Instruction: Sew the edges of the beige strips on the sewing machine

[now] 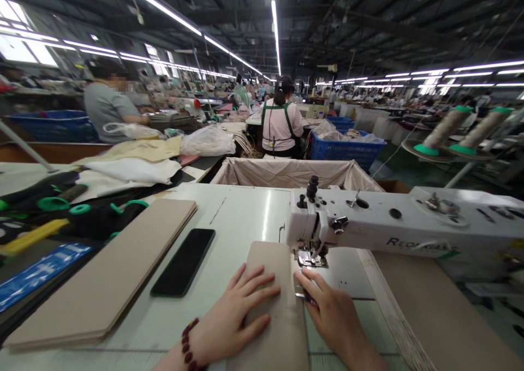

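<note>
Left hand (233,322) flat on beige panel (268,305), right hand (333,316) at edge

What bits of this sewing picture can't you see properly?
From the head view:
- Needle tip of the sewing machine: hidden by the presser foot.
- Small dark thing by the right hand: partly hidden by its fingers, too small to name.
- Lettering on the machine's arm: blurred.
- Machine's far end: cut off by the right edge.
- Left hand's forearm: cut off by the bottom edge.
</note>
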`<state>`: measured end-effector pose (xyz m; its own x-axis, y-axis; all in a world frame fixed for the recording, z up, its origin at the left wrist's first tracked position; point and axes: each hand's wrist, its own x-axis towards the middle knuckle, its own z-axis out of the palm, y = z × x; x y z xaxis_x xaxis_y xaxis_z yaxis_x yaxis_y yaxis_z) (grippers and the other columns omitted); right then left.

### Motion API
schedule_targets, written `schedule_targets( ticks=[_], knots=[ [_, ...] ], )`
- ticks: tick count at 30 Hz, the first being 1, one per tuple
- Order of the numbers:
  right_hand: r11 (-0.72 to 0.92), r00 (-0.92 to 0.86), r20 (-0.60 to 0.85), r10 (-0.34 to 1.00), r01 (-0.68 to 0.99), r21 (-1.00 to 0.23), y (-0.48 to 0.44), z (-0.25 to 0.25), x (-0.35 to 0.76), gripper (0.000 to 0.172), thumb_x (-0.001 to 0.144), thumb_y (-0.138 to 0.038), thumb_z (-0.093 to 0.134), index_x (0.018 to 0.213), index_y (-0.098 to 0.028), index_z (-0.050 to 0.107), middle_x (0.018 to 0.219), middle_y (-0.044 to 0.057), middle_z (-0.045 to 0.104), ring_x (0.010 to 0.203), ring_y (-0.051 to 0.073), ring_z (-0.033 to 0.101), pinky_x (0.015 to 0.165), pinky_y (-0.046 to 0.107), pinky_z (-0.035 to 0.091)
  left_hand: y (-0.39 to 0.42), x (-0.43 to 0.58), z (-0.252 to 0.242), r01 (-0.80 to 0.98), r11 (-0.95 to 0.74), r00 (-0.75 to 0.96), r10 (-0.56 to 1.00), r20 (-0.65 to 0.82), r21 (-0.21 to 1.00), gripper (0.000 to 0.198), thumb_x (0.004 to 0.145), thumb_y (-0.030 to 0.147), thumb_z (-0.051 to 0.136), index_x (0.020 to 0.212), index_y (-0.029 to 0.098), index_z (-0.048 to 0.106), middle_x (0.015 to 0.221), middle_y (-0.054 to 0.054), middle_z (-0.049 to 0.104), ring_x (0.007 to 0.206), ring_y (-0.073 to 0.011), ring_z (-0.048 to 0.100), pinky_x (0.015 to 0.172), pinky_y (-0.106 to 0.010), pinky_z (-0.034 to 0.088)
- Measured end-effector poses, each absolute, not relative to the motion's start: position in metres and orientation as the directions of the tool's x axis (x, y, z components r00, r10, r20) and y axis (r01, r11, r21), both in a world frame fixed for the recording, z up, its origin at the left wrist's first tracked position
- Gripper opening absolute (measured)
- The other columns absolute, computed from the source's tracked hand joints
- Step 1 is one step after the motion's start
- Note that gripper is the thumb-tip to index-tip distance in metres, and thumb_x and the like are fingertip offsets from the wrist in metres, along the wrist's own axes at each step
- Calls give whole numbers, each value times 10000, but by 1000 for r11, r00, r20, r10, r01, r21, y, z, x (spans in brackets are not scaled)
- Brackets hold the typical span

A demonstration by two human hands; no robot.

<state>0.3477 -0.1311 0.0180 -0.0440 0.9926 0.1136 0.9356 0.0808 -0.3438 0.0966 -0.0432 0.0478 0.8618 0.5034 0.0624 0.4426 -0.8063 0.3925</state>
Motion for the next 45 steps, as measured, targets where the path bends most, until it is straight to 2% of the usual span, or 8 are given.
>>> schedule_targets(
  ticks=[5, 14, 32, 38, 45],
  knots=[
    [86, -46, 123, 991, 935, -344, -131, 16, 349, 698, 823, -25, 472, 1415, -376, 354, 1459, -59, 394, 1102, 211, 578, 926, 368, 489, -43, 97, 47, 471, -799, 857, 515, 20, 374, 523, 934, 313, 525, 1426, 407, 373, 1516, 63, 313, 1423, -266, 196, 1158, -568, 82],
    [81, -37, 124, 992, 928, -363, -131, 17, 349, 687, 822, -27, 468, 1407, -374, 369, 1456, -58, 400, 1108, 210, 571, 927, 358, 482, -43, 97, 46, 465, -810, 863, 505, 20, 358, 507, 946, 332, 516, 1425, 411, 372, 1516, 70, 311, 1425, -263, 190, 1157, -573, 85],
    [88, -45, 128, 991, 933, -350, -132, 12, 350, 678, 822, -31, 456, 1404, -368, 375, 1457, -51, 400, 1102, 199, 577, 907, 353, 492, -42, 96, 45, 449, -818, 870, 492, 33, 360, 511, 944, 327, 525, 1427, 402, 379, 1512, 54, 324, 1422, -260, 204, 1163, -553, 81],
    [88, -45, 128, 991, 932, -352, -131, 14, 350, 688, 808, -21, 451, 1401, -364, 380, 1454, -49, 404, 1120, 196, 568, 918, 359, 489, -41, 96, 43, 420, -834, 875, 477, 85, 359, 516, 933, 351, 551, 1424, 385, 398, 1501, 35, 354, 1412, -261, 236, 1172, -517, 61],
    [91, -47, 131, 990, 932, -350, -131, 15, 350, 702, 798, -3, 424, 1405, -353, 377, 1452, -37, 409, 1121, 197, 564, 930, 367, 482, -42, 97, 44, 412, -847, 887, 457, 63, 336, 554, 958, 393, 516, 1470, 381, 306, 1519, 22, 317, 1418, -278, 214, 1159, -551, 21]
  ],
)
